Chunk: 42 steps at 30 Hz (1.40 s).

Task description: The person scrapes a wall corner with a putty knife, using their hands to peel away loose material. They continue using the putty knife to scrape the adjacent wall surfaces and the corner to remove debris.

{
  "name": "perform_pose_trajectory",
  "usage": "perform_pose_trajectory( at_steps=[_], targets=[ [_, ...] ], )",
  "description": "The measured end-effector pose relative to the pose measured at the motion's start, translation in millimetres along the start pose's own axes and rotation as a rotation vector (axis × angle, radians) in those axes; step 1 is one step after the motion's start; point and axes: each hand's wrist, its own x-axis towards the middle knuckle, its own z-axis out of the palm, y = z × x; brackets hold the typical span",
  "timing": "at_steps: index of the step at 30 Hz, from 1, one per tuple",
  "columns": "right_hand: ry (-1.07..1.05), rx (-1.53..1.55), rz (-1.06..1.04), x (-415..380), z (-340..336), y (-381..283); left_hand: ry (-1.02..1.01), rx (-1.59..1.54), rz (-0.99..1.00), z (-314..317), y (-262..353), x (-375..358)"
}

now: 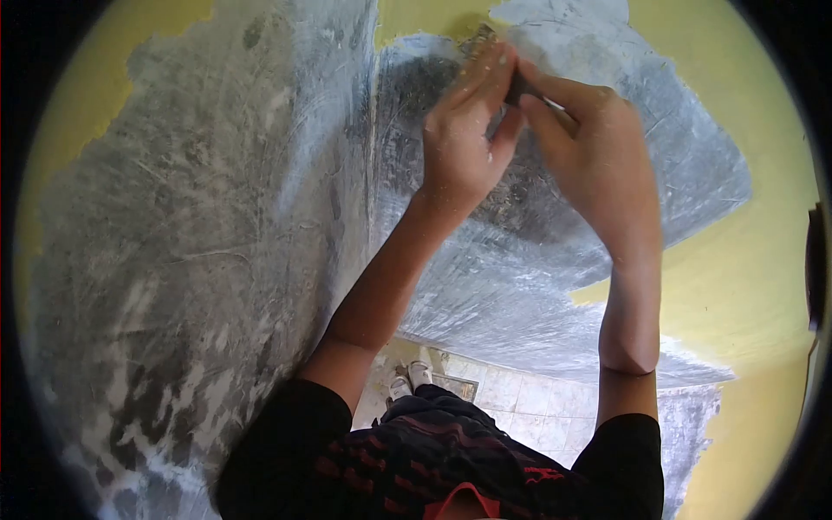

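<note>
Both my hands are raised in front of the wall, close to the yellow edge at the top. My right hand (598,130) is closed, its thumb and fingers pinching a dark, flat tool that looks like a scraper (517,89). My left hand (468,139) is beside it, fingers together and thumb against the same tool, so it appears closed on it too. Most of the scraper is hidden by my fingers. Behind the hands lies a grey, scraped patch of wall (537,251), bordered by yellow paint (728,286).
A second grey, scratched wall (191,217) meets this one at a corner on the left. Below are a pale tiled floor (520,399), a floor drain cover (457,386) and my shoes (419,373). A dark-edged fixture (815,264) stands at far right.
</note>
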Motion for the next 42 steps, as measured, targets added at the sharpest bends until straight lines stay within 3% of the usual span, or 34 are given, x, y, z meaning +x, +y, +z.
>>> perform_pose_trajectory(
  at_steps=[6, 12, 14, 16, 21, 24, 27, 29, 32, 35, 41, 42],
  targets=[
    [-0.12, 0.016, 0.114, 2, -14, -14, -0.011, -0.01, -0.013, 0, 7, 3],
    [-0.052, -0.062, -0.033, 3, -5, -12, 0.008, -0.02, 0.003, -1, 5, -3],
    [-0.129, -0.037, 0.15, 9, -16, -15, 0.014, -0.062, -0.003, 0, 4, 3],
    [-0.094, -0.017, 0.103, 8, 1, -2, 0.035, 0.066, 0.003, 1, 2, 4],
    [-0.065, -0.029, 0.013, 6, -4, 1, 0.045, -0.044, -0.019, 1, 1, -1],
    [-0.101, -0.03, 0.131, 10, 3, -7, 0.06, -0.034, -0.024, 0, -4, -2],
    [-0.055, -0.075, -0.009, 3, -2, -17, 0.018, -0.047, -0.019, -3, 0, -7],
    [-0.152, -0.086, 0.214, 5, -8, -24, -0.008, -0.076, -0.044, -3, 0, -7],
    [-0.097, -0.044, 0.104, 4, -1, -16, 0.02, -0.045, -0.013, -1, -2, -7],
    [-0.139, 0.01, 0.191, 2, -6, -11, 0.008, -0.077, -0.029, -5, 1, -6],
    [-0.051, 0.032, 0.075, 7, 17, 2, 0.04, 0.064, 0.02, -6, -8, -4],
    [-0.05, 0.036, 0.069, 7, 15, 3, 0.012, -0.022, -0.047, -7, -8, -3]
  ],
)
